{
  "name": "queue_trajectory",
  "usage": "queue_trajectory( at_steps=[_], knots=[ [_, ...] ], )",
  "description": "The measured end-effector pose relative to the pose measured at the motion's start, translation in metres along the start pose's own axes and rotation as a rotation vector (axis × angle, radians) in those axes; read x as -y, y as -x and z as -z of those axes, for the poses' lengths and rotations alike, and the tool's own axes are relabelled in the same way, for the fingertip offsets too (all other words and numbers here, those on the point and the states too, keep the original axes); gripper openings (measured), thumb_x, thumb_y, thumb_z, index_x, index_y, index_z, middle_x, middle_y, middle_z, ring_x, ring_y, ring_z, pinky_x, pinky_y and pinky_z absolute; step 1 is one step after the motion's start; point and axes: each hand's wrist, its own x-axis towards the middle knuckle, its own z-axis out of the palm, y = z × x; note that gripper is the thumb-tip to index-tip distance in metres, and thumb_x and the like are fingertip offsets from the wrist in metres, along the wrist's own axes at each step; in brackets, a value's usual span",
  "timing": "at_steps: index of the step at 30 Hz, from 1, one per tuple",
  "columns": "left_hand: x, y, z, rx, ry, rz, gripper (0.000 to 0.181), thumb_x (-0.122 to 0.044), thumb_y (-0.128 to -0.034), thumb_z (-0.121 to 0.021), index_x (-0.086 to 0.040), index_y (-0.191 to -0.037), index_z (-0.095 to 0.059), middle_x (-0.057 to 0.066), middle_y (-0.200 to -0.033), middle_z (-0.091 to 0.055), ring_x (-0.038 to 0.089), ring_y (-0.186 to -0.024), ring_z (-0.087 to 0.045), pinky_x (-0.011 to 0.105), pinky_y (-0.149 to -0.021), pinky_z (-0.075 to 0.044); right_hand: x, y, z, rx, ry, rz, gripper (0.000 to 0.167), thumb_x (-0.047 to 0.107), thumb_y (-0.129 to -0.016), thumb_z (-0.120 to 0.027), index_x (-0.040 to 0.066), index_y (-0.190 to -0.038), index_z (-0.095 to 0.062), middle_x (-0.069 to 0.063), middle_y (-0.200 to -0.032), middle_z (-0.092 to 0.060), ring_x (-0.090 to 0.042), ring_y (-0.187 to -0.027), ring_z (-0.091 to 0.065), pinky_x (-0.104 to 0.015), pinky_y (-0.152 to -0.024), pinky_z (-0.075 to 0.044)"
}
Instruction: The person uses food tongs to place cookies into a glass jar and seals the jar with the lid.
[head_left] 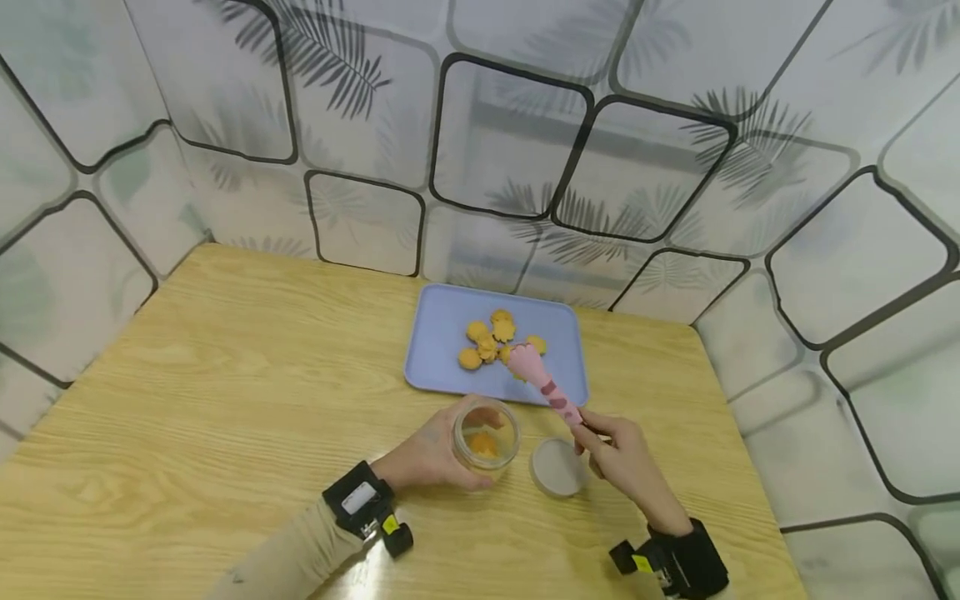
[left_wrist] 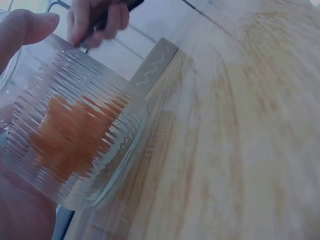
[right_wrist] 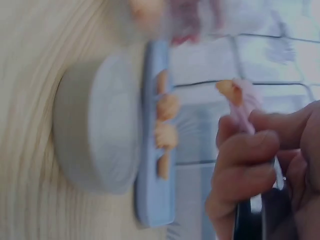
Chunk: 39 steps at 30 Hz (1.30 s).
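Note:
My left hand (head_left: 438, 450) grips a ribbed clear glass jar (head_left: 486, 433); orange pieces (left_wrist: 75, 135) show through its wall in the left wrist view. My right hand (head_left: 618, 458) holds pink tongs (head_left: 551, 387) patterned with darker spots, their paw-shaped end over the blue tray (head_left: 427, 358). In the right wrist view a small orange-yellow piece (right_wrist: 230, 91) is at the tip of the tongs. Several yellow-orange pieces (head_left: 477, 332) lie on the tray.
A round whitish lid (head_left: 557, 468) lies on the wooden table (head_left: 225, 400) between the jar and my right hand. A patterned curtain (head_left: 510, 125) hangs behind the table and along both sides.

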Motion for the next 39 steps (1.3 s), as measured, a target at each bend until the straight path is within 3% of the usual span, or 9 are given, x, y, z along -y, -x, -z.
queue_trajectory(
  at_steps=[3, 6, 10, 15, 18, 22, 27, 32, 39],
  knots=[
    [0.0, 0.001, 0.0, 0.004, 0.016, 0.006, 0.085, -0.011, -0.0654, -0.094, -0.023, -0.137, -0.052, 0.008, -0.131, -0.063, 0.022, -0.125, -0.058, 0.038, -0.112, -0.044, 0.007, 0.021, 0.007, 0.106, -0.187, 0.076, 0.035, 0.014, -0.107, -0.051, -0.009, -0.133, -0.059, -0.013, -0.078, -0.061, -0.012, -0.04, -0.032, -0.025, -0.035, -0.031],
    [0.0, 0.001, 0.0, 0.002, 0.036, 0.013, 0.087, -0.009, -0.0644, -0.095, -0.023, -0.139, -0.051, 0.007, -0.132, -0.063, 0.024, -0.125, -0.058, 0.037, -0.112, -0.044, 0.013, 0.039, 0.007, 0.2, -0.252, 0.214, 0.033, 0.001, -0.106, -0.047, -0.014, -0.134, -0.056, -0.011, -0.078, -0.061, -0.02, -0.04, -0.032, -0.024, -0.034, -0.032],
    [-0.001, 0.002, 0.0, 0.0, 0.054, 0.029, 0.092, -0.008, -0.0627, -0.095, -0.024, -0.141, -0.05, -0.001, -0.134, -0.061, 0.022, -0.126, -0.057, 0.036, -0.112, -0.044, 0.016, 0.053, 0.0, 0.225, -0.206, 0.318, 0.034, -0.007, -0.102, -0.05, -0.013, -0.135, -0.057, -0.01, -0.076, -0.064, -0.016, -0.041, -0.036, -0.019, -0.036, -0.035],
    [-0.001, 0.002, 0.0, 0.014, 0.069, 0.024, 0.09, -0.009, -0.0645, -0.095, -0.025, -0.14, -0.049, -0.004, -0.133, -0.061, 0.018, -0.125, -0.057, 0.034, -0.111, -0.045, 0.018, 0.06, -0.009, 0.16, -0.092, 0.3, 0.032, -0.001, -0.099, -0.06, -0.006, -0.13, -0.065, 0.002, -0.071, -0.065, 0.005, -0.047, -0.038, -0.016, -0.037, -0.036],
    [0.0, 0.002, -0.002, 0.013, 0.069, 0.009, 0.089, -0.008, -0.0639, -0.095, -0.024, -0.14, -0.05, -0.003, -0.132, -0.062, 0.018, -0.124, -0.058, 0.035, -0.111, -0.046, 0.018, 0.059, -0.009, 0.156, -0.092, 0.319, 0.037, -0.002, -0.099, -0.06, -0.009, -0.135, -0.059, 0.0, -0.064, -0.06, 0.003, -0.046, -0.038, -0.016, -0.038, -0.035],
    [0.0, 0.002, 0.0, 0.005, 0.043, 0.007, 0.088, -0.009, -0.0639, -0.094, -0.021, -0.14, -0.051, 0.004, -0.132, -0.062, 0.021, -0.124, -0.058, 0.036, -0.111, -0.046, 0.015, 0.04, -0.007, 0.081, -0.053, 0.274, 0.044, 0.0, -0.101, -0.059, -0.013, -0.142, -0.05, -0.005, -0.058, -0.051, -0.003, -0.043, -0.036, -0.019, -0.038, -0.034],
    [0.001, 0.002, 0.004, -0.006, 0.031, 0.004, 0.084, -0.008, -0.0643, -0.094, -0.016, -0.137, -0.052, 0.012, -0.131, -0.063, 0.021, -0.125, -0.057, 0.034, -0.11, -0.045, 0.009, -0.013, -0.013, -0.059, 0.3, 0.181, 0.043, 0.018, -0.101, -0.065, -0.004, -0.138, -0.059, -0.004, -0.078, -0.068, -0.001, -0.046, -0.036, -0.021, -0.042, -0.033],
    [0.003, 0.001, 0.001, 0.008, 0.03, -0.008, 0.083, -0.011, -0.0664, -0.094, -0.017, -0.138, -0.051, 0.015, -0.132, -0.061, 0.022, -0.125, -0.057, 0.035, -0.11, -0.044, 0.006, -0.055, -0.022, -0.046, 0.525, 0.15, 0.019, 0.022, -0.1, -0.065, 0.006, -0.111, -0.066, -0.001, -0.072, -0.062, -0.006, -0.053, -0.044, -0.023, -0.047, -0.034],
    [0.001, -0.001, 0.003, 0.018, 0.023, -0.004, 0.082, -0.013, -0.0672, -0.094, -0.016, -0.137, -0.051, 0.013, -0.132, -0.062, 0.022, -0.125, -0.057, 0.036, -0.111, -0.044, 0.008, -0.071, -0.028, 0.028, 0.573, 0.141, 0.011, 0.015, -0.097, -0.064, 0.009, -0.092, -0.057, 0.003, -0.064, -0.042, -0.01, -0.054, -0.04, -0.024, -0.049, -0.028]
  ],
)
